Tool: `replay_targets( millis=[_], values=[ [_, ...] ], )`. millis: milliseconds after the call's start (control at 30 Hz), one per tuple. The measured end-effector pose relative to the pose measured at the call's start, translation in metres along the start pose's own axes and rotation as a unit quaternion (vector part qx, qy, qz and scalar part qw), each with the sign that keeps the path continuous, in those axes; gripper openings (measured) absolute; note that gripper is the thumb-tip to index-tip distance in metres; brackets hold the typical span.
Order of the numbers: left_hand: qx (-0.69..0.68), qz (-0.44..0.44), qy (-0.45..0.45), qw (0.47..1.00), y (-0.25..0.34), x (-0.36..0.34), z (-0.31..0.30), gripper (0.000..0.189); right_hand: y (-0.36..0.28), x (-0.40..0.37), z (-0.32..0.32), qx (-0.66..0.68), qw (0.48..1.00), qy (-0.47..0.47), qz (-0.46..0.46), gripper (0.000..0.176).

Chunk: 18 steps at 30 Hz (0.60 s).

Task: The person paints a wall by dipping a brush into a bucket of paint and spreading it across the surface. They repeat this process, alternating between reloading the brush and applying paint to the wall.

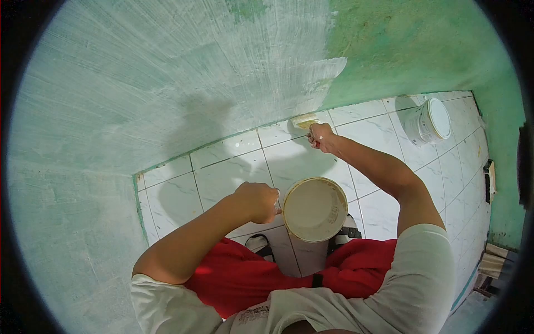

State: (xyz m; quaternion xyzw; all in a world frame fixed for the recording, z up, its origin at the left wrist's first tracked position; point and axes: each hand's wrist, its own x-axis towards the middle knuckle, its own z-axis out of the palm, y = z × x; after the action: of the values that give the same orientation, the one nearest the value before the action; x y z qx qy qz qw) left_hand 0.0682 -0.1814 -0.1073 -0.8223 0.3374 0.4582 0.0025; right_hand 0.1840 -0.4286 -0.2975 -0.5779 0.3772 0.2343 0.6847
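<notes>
My left hand [259, 201] is closed at the left side of a round paint bucket [287, 221], holding it over the floor in front of my knees. Whitish paint [315, 207] fills part of the bucket, and dried paint marks its rim and inner wall. My right hand [321, 137], smeared with white, is wrapped round the handle of a wide paintbrush [305, 121]. The brush's pale bristles point left, close to the foot of the wall [261, 72]. Fresh white strokes cover much of that wall, with green showing at the right.
A lidded white tub [428, 123] stands on the tiled floor [300, 164] near the right corner. Green walls [503, 122] meet the floor there. My shoes [259, 245] are below the bucket. Assorted items [492, 267] lie at the lower right edge.
</notes>
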Motion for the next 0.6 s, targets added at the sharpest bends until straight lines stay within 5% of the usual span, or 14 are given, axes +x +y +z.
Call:
replay_targets(
  millis=[300, 467, 600],
  values=[
    [-0.025, 0.038, 0.035, 0.998, -0.003, -0.013, -0.005, 0.045, -0.02, -0.002, -0.002, -0.006, 0.999, -0.018, -0.049, 0.009],
    [-0.023, 0.047, 0.06, 0.997, 0.003, -0.027, -0.009, 0.047, -0.039, -0.076, -0.017, -0.007, 0.995, -0.021, -0.097, 0.014],
    [-0.022, 0.071, 0.087, 0.993, 0.003, -0.031, -0.006, 0.05, -0.022, -0.078, -0.038, -0.021, 0.998, -0.013, -0.061, 0.015]
  ],
)
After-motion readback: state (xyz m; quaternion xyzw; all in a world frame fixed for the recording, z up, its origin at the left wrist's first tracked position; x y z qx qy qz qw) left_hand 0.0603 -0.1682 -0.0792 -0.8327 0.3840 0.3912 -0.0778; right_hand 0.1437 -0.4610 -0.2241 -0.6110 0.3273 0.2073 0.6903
